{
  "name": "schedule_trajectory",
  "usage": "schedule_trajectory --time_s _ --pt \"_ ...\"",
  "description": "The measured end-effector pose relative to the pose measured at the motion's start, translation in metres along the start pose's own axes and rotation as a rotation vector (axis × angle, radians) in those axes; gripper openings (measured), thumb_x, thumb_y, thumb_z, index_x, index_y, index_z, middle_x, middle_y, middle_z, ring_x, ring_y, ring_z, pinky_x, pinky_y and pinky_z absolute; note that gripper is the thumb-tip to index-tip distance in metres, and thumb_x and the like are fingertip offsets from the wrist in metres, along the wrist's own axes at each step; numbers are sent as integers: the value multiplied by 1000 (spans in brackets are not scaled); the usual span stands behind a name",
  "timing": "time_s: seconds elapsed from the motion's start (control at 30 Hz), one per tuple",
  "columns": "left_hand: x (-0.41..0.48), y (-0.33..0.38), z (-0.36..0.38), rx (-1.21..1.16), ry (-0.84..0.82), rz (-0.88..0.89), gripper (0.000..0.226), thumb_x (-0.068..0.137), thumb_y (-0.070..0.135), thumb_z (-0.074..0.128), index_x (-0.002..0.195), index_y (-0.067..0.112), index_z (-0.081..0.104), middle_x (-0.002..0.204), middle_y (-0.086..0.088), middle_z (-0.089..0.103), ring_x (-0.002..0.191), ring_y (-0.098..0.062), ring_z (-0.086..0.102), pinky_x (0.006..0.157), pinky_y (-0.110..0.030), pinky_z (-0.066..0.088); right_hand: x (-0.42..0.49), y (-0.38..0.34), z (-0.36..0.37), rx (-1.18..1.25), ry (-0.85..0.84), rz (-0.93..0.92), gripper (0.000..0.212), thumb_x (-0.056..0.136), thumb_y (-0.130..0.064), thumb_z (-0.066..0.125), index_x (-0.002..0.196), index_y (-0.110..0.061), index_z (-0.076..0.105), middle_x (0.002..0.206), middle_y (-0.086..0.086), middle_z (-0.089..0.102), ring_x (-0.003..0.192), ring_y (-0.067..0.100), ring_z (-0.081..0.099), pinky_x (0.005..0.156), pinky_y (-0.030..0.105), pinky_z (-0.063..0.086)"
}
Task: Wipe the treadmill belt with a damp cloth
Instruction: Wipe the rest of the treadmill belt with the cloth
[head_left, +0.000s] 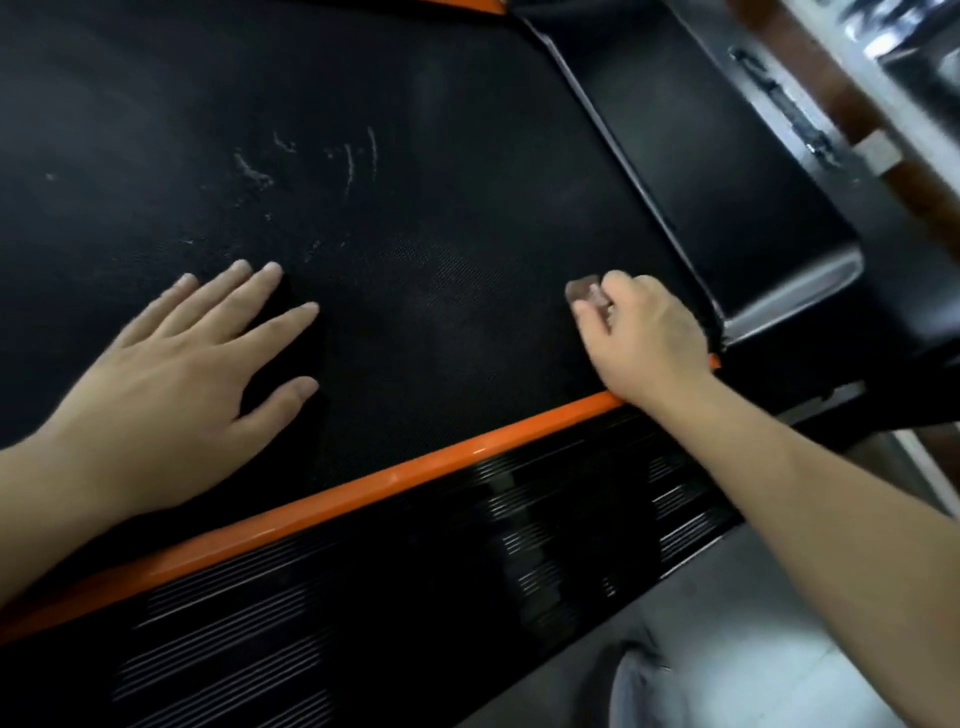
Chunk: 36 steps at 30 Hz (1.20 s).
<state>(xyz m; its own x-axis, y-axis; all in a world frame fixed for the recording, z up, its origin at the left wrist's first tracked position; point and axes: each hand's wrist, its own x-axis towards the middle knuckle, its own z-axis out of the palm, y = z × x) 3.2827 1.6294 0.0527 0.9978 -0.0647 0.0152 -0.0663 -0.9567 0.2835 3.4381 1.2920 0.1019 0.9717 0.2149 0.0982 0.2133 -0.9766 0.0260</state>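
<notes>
Black belt could slip beneath the flat, spread left hand if the right hand, pinching a small cloth, pushes hard.

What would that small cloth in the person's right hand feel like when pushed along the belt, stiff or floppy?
Probably floppy: the cloth is bunched into a wad by the curled fingers of the right hand. It is likely light, since a few fingers hold it. It may drag rather than slide, as the belt looks finely textured.
</notes>
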Motion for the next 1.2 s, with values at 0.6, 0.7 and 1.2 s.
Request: schedule_trajectory --time_s 0.6,0.7,1.2 --pt "-22 -11 -8 -49 34 -10 77 92 70 14 159 34 29 170 1 9 156 -11 -6 126 -35 -6 7 -105 12 178 56 -368 30 95 -50 52 87 -22 56 86 -2 47 73 22 53 62 30 39" --pt "-22 -11 -8 -66 48 -4 77 92 68 16 158 32 33 170 0 12 157 -13 -2 127 -36 -5 32 -93 5 105 80 -278 30 94 -52 52 84 -24 53 85 -3 44 82 30 60 64 31 37" --pt "-24 -11 -9 -82 57 19 76 92 66 21 156 30 38 169 -2 17 157 -15 3 126 -35 -4 -21 -83 -1 74 -15 -145 24 94 -51 54 92 -27 49 97 6 57 87 33 59 73 39 44"
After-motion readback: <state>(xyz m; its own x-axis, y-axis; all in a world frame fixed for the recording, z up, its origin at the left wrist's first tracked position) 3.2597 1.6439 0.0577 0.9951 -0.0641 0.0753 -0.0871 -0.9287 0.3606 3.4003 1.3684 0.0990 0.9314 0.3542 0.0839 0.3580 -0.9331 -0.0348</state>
